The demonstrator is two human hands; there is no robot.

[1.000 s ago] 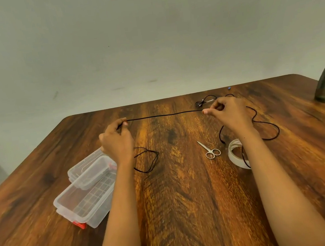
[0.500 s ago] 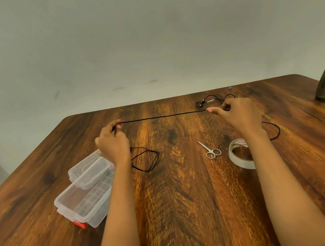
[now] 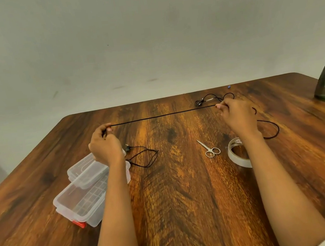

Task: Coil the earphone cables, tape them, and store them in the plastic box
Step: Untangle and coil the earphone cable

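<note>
A thin black earphone cable (image 3: 162, 115) runs taut above the glossy dark-grained wooden table (image 3: 188, 202), one end pinched in the curled fingertips of the left hand (image 3: 104, 146), the other pinched by the right hand (image 3: 238, 118). Its slack loops lie beside each wrist. Nearby sit the clear ribbed plastic box (image 3: 80, 197), small steel scissors (image 3: 209, 149) and a translucent tape roll (image 3: 237, 154).
</note>
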